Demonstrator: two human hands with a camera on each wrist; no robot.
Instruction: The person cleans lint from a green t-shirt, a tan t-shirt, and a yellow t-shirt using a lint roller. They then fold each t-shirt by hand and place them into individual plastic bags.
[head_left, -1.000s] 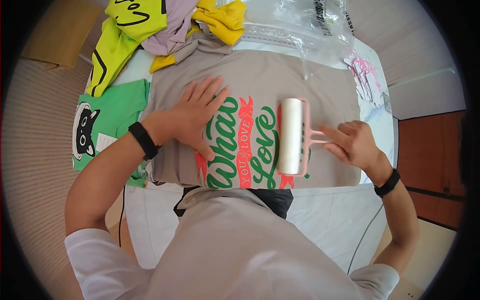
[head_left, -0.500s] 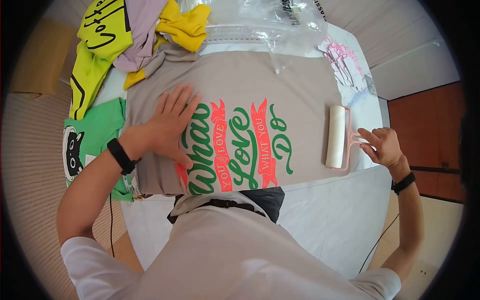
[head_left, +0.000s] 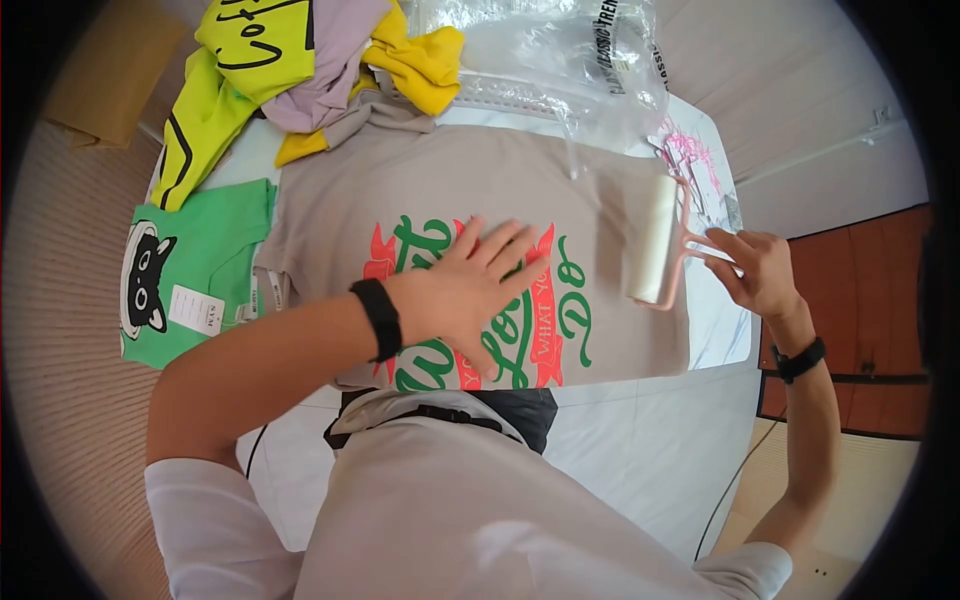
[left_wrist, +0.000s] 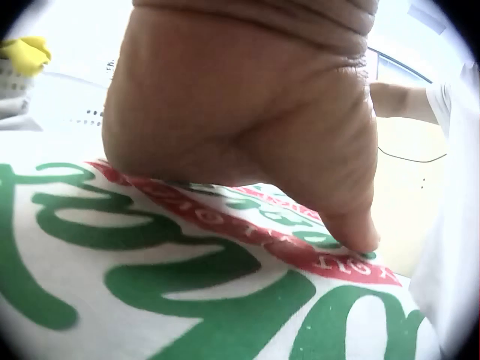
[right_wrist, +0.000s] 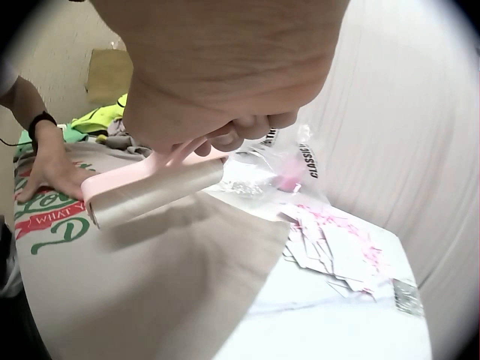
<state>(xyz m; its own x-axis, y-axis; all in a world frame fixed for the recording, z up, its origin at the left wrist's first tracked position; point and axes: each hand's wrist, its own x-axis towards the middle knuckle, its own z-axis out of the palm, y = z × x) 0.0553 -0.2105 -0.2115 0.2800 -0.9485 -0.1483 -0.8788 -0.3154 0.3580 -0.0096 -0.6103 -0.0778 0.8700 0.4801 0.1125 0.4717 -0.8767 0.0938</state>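
A grey-beige shirt (head_left: 620, 350) with green and coral lettering lies spread over the table. My left hand (head_left: 465, 290) rests on the lettering with its fingers spread; in the left wrist view the hand (left_wrist: 247, 112) has its thumb on the print. At the shirt's right part, my right hand (head_left: 757, 272) grips the pink handle of a lint roller (head_left: 652, 240). The right wrist view shows the roller (right_wrist: 161, 195) above the plain fabric, a shadow beneath it, and the right hand (right_wrist: 217, 82) with its fingers curled round the handle.
Lime, mauve and yellow garments (head_left: 415, 65) are heaped at the back left. A green garment (head_left: 215, 240) with a cat print and a tag lies at the left. Clear plastic bags (head_left: 540, 50) are at the back; white tags with pink strings (right_wrist: 330, 247) lie at the right.
My left hand has moved right, from the lettering's left end to its middle. The roller went right off the lettering and now hangs over the shirt's right part.
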